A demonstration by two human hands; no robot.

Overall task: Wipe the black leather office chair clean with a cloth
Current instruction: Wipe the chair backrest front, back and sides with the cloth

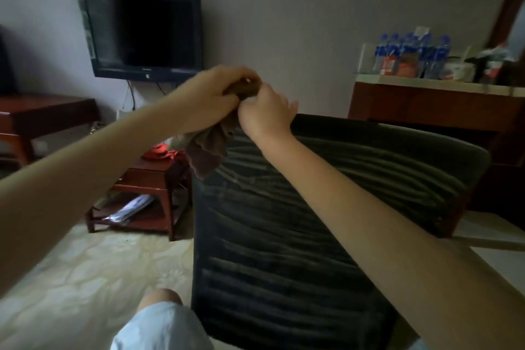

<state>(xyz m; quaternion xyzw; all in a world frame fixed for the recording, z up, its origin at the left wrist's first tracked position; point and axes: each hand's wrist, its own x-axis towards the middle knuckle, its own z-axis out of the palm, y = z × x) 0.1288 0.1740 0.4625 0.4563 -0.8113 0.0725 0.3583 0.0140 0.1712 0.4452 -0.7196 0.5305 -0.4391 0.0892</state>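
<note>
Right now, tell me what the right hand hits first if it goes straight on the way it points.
The right hand points up-left and pinches the cloth. Going on, it would likely meet the left hand first, though depth is unclear.

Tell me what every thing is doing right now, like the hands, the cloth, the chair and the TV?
left hand: grips the cloth at its top.
right hand: pinches the cloth.
cloth: bunched, hanging from both hands.
chair: back faces the camera, streaky.
TV: screen dark.
bottles: standing upright on the counter.
</note>
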